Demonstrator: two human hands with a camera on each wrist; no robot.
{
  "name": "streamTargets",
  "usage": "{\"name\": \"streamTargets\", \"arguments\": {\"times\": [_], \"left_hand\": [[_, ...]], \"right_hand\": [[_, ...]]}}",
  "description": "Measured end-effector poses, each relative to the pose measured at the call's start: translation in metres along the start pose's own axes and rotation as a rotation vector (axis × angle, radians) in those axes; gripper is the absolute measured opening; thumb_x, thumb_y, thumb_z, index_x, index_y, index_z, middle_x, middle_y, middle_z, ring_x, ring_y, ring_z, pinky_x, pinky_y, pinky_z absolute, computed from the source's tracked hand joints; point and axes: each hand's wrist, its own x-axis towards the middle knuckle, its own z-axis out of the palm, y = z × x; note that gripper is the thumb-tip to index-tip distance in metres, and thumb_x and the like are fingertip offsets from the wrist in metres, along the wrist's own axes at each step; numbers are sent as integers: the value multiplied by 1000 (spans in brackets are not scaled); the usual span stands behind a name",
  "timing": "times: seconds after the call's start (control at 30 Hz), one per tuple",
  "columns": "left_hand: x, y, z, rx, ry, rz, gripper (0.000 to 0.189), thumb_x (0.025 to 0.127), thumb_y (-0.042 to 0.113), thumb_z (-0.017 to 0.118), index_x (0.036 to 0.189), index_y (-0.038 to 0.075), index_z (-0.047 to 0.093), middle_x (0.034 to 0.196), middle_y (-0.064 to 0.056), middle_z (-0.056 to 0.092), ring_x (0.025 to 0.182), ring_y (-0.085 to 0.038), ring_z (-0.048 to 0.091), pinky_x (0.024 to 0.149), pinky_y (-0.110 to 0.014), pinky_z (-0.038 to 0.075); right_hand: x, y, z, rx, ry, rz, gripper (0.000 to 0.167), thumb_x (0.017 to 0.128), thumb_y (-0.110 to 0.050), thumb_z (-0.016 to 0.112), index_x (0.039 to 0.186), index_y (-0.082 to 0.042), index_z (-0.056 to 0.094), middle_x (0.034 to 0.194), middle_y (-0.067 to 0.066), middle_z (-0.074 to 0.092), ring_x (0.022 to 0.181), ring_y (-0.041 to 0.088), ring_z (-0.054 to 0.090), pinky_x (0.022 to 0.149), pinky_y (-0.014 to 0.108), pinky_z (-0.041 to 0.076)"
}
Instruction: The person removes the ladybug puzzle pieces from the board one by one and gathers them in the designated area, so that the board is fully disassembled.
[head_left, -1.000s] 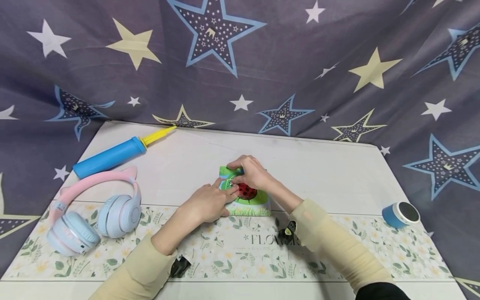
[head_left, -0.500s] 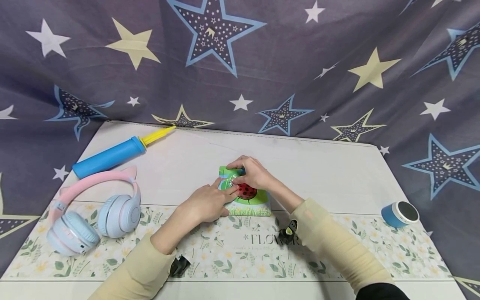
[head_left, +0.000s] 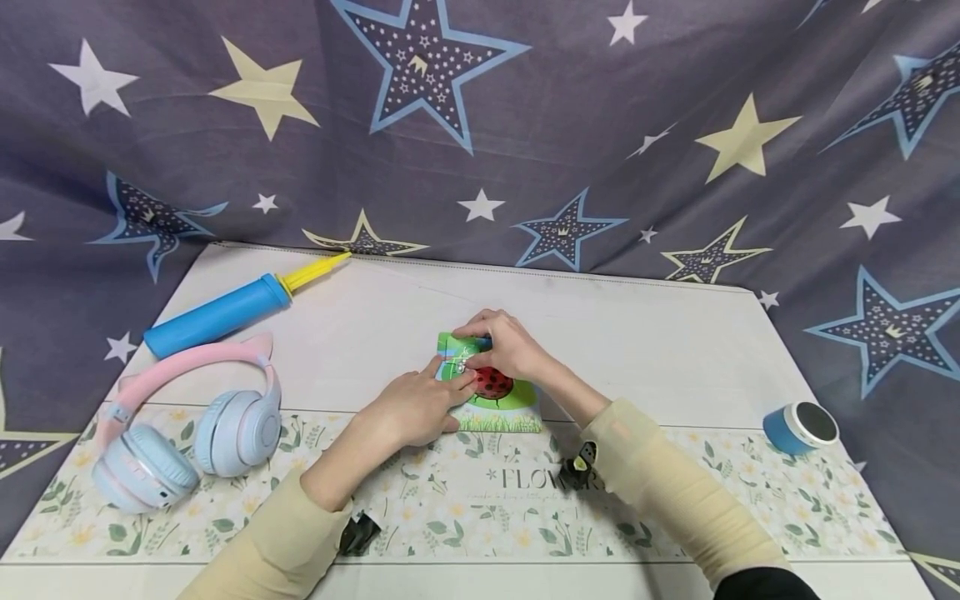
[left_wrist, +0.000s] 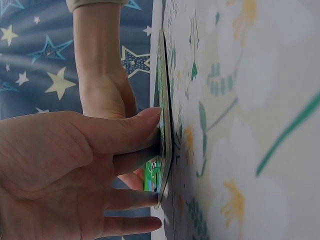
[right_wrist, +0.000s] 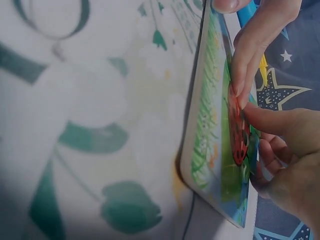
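A flat jigsaw board (head_left: 498, 422) with a red ladybug (head_left: 493, 385) on green grass lies mid-table. My left hand (head_left: 416, 404) rests on its left part with fingers extended; in the left wrist view the thumb (left_wrist: 142, 122) touches the board by its edge. My right hand (head_left: 506, 346) reaches over the top of the board, its thumb and fingers curled and pinching a green puzzle piece (head_left: 450, 343) at the upper left corner. In the left wrist view the green piece (left_wrist: 151, 175) shows behind the left fingers. The right hand covers the board's upper right.
Pink and blue cat-ear headphones (head_left: 187, 425) lie at the left, with a blue hand pump (head_left: 217, 317) with a yellow nozzle behind them. A small blue cylinder (head_left: 798, 429) with a dark top sits at the right. A star-patterned cloth (head_left: 480, 125) hangs behind the table.
Almost nothing differs; both hands hold the same places on the board, with only a tiny shift of the right fingers at its upper left corner.
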Motion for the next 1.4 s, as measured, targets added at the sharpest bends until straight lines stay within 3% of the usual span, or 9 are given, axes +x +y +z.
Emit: {"name": "streamTargets", "arguments": {"times": [0.17, 0.37, 0.4, 0.7, 0.97, 1.4], "left_hand": [[0, 1, 0, -3, 8, 8, 60, 101, 31, 65, 156, 19, 46, 167, 1, 36, 156, -49, 22, 116, -60, 43], [1, 1, 0, 9, 10, 13, 60, 101, 32, 65, 157, 19, 45, 168, 1, 35, 156, -49, 22, 116, -59, 43], [1, 1, 0, 11, 9, 13, 60, 101, 32, 65, 157, 19, 45, 168, 1, 35, 156, -49, 22, 116, -59, 43], [1, 1, 0, 10, 2, 4, 61, 101, 31, 65, 157, 20, 45, 168, 1, 35, 156, -48, 21, 117, -58, 43], [0, 1, 0, 13, 13, 5, 61, 100, 31, 66, 156, 19, 46, 167, 0, 37, 156, -49, 23, 115, -58, 45], [1, 1, 0, -1, 6, -5, 59, 101, 31, 66, 156, 20, 47, 167, 1, 37, 156, -49, 22, 114, -58, 46]], "right_hand": [[-1, 0, 1, -59, 16, -26, 43, 88, -13, 82, 131, -14, 73, 123, 6, 71, 120, 26, 60, 110, 50, 43], [-2, 0, 1, -91, 33, -14, 42, 89, -17, 82, 130, -16, 74, 121, 4, 72, 105, 22, 67, 98, 43, 52], [-2, 0, 1, -89, 34, -11, 42, 89, -17, 82, 130, -15, 74, 121, 4, 72, 102, 22, 68, 93, 42, 54], [-3, 0, 1, -46, 29, -17, 42, 90, -15, 81, 131, -16, 73, 121, 7, 72, 109, 23, 67, 94, 41, 56], [-5, 0, 2, -31, 41, -9, 44, 89, -13, 81, 132, -18, 73, 121, 6, 70, 98, 20, 65, 81, 34, 53], [-6, -1, 3, 1, 31, -23, 47, 89, -9, 80, 135, -15, 70, 127, 10, 66, 110, 25, 64, 93, 40, 55]]}}
